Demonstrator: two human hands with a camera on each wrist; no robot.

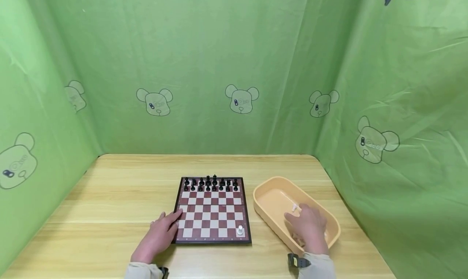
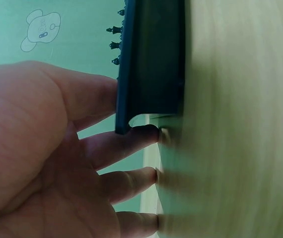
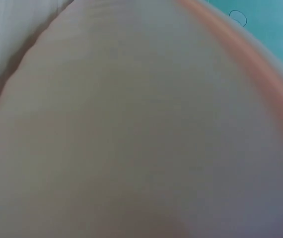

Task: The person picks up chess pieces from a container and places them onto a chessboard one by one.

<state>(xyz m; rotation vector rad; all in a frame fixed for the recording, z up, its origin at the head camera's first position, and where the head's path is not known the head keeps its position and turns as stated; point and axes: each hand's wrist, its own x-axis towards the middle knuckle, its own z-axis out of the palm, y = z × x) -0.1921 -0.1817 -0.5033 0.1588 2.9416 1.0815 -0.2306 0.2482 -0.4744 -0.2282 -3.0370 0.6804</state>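
A chessboard lies on the table, with several black chess pieces in two rows along its far side. One white rook stands in the near right corner square. My left hand rests at the board's left edge; the left wrist view shows one digit against the rim and the other fingertips down at the table. My right hand is inside the orange tray, thumb and forefinger apart beside a small white piece. Its other fingers are partly hidden.
More pale pieces lie in the tray near the right hand. The tray wall fills most of the right wrist view. A green curtain with bear prints surrounds the wooden table at the back and sides.
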